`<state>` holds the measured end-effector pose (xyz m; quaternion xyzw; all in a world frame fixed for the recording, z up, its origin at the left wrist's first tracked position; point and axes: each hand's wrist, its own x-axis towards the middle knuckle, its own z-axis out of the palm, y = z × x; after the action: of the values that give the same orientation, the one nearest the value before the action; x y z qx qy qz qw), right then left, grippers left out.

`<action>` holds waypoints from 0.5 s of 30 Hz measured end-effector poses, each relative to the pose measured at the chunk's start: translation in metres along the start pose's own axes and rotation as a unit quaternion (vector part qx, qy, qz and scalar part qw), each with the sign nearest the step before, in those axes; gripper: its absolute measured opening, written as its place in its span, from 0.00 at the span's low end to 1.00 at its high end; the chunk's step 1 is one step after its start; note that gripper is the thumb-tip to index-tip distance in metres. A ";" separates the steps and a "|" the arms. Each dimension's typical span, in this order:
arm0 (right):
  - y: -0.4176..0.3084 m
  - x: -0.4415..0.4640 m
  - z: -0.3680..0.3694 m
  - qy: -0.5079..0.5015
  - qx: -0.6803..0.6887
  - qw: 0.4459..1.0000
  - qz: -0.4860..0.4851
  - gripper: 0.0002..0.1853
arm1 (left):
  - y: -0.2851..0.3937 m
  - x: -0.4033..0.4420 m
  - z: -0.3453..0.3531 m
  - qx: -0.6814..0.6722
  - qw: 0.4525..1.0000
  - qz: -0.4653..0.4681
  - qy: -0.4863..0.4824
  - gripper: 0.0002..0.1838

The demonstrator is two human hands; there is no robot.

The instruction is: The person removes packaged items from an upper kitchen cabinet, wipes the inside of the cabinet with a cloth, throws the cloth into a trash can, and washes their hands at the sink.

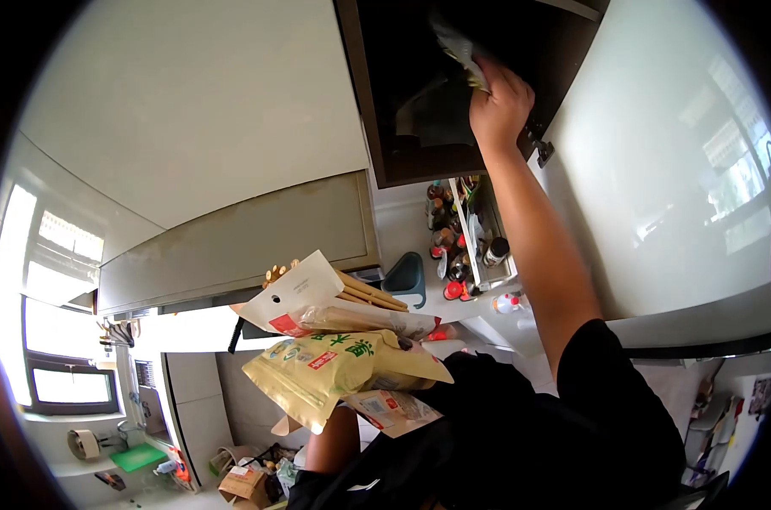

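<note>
My right hand (500, 106) is raised into the dark open wall cabinet (419, 93), its fingers closed on a clear plastic packet (462, 53). Against my left side sits a stack of food packages: a yellow pouch (317, 365) with green characters, a white and clear packet (305, 297) above it, and another small packet (392, 410) beneath. Light brown sticks (373, 291) poke out near the top packet. Only my left forearm (334, 442) shows under the stack; the packages hide my left hand.
The cabinet's white door (666, 195) stands open at the right. Below the cabinet are bottles and jars (453, 242) and a white rack (479, 246). A dark green container (405, 276) is beside them. Cardboard boxes (245, 484) lie low at left, near a green board (138, 457).
</note>
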<state>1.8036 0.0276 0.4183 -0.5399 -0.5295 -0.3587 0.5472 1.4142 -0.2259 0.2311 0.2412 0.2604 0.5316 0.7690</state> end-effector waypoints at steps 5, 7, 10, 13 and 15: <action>0.034 -0.045 0.041 -0.393 -0.098 0.914 0.024 0.31 | -0.007 -0.009 -0.017 -0.008 0.999 0.010 0.031 0.46; 0.033 -0.050 0.039 -0.611 -0.156 0.776 0.004 0.49 | -0.010 -0.012 -0.023 -0.015 0.999 0.014 0.042 0.46; 0.069 -0.063 0.068 -0.580 -0.040 0.812 -0.044 0.43 | -0.007 -0.020 -0.032 -0.017 0.998 0.022 0.057 0.46; 0.078 -0.058 0.081 -0.588 -0.102 0.802 0.001 0.32 | -0.011 -0.024 -0.039 -0.018 0.997 0.028 0.064 0.45; 0.110 -0.065 0.084 -0.539 -0.108 0.835 0.035 0.28 | -0.028 -0.025 -0.041 -0.013 0.997 0.034 0.071 0.45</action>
<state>1.8819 0.1155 0.3202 -0.7219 -0.6789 -0.0464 0.1257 1.3989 -0.2547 0.1861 0.2017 0.2987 0.5767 0.7331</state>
